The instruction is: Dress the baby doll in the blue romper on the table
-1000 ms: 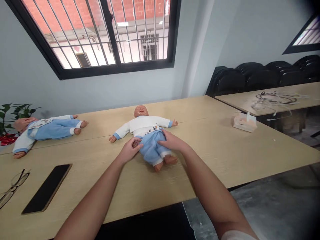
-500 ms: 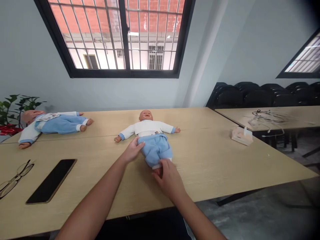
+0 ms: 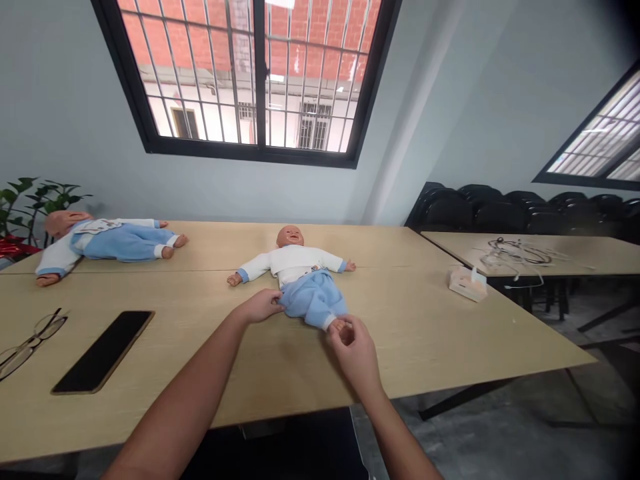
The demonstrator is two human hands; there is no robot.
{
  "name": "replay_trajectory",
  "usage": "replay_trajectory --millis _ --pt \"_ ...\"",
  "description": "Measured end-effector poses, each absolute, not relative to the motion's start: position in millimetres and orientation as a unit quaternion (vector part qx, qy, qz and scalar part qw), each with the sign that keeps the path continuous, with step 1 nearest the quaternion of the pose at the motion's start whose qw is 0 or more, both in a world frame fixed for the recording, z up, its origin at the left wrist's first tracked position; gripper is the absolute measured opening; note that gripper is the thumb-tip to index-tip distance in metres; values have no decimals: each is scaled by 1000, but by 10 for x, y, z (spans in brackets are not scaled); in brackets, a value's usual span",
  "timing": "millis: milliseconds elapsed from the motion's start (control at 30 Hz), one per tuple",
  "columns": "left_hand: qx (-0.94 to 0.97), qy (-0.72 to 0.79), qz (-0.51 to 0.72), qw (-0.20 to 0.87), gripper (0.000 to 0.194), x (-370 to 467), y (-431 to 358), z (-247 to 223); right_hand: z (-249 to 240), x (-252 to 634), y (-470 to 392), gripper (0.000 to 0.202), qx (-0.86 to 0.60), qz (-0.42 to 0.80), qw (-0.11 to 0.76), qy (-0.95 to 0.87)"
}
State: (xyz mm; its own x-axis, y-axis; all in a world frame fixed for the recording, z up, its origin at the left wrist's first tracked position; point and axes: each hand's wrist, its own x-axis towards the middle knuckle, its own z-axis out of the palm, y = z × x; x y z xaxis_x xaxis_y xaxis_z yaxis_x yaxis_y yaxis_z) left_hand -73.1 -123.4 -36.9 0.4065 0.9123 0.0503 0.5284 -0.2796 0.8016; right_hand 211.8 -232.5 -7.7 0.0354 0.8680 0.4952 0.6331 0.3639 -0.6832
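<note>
A baby doll (image 3: 297, 263) in a white top lies on its back on the wooden table (image 3: 400, 313), head toward the wall, arms spread. Its light blue pants (image 3: 314, 298) reach down to white cuffs. At the waist on the doll's left-hand side in view, my left hand (image 3: 261, 306) pinches the edge of the pants. My right hand (image 3: 356, 348) is closed with thumb and fingers round the doll's foot (image 3: 337, 326), just below the cuff. The other foot is hidden.
Another doll (image 3: 120, 240) in similar clothes lies at the back left. Glasses (image 3: 33, 341) and a black phone (image 3: 105, 351) rest at the left. A tissue box (image 3: 468, 285) stands at the right; cables (image 3: 520, 251) lie on a farther table.
The doll's legs and lower pants have swung to the right with my right hand. My left hand has moved slightly down along the waist. The camera view has shifted a little.
</note>
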Motion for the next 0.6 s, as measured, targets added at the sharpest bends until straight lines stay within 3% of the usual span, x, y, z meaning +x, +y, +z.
replay_trajectory --millis 300,600 --pt "682 639 296 198 18 -664 -1073 -490 -156 2425 -2733 19 -540 151 509 -653" --pt "640 693 296 149 15 -605 -1191 -433 -240 2771 -3248 13 -520 97 503 -683"
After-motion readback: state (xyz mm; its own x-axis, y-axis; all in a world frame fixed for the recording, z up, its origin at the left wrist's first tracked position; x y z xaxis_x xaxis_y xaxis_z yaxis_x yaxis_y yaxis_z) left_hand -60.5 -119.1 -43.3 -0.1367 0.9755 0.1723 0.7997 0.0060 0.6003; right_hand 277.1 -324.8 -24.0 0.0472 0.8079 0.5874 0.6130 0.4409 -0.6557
